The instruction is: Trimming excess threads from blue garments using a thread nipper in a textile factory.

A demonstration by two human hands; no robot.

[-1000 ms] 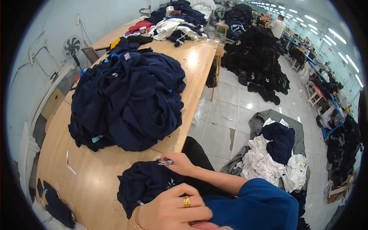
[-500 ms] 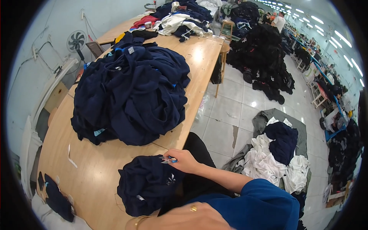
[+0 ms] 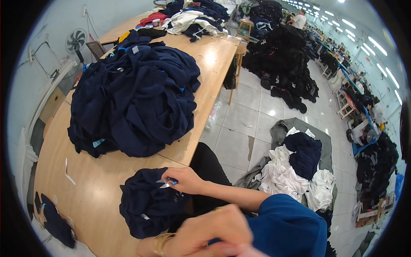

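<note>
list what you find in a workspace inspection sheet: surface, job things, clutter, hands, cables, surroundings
Surface: wooden table, a pale strip lying on it
Job's things: small navy garment, bunched; blue-handled snips, at its upper right in view
Clutter: large navy garment pile on the table
Hands: right hand holds the snips; left hand blurred, grip unclear
Cables: some on the left-hand wall, near a fan
Surroundings: black garment pile on the tiled floor

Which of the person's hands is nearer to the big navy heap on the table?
Right. The right hand, holding blue-handled snips over the smaller navy garment, is below the big navy heap in the picture; the left hand is farther, near the lower edge.
</note>
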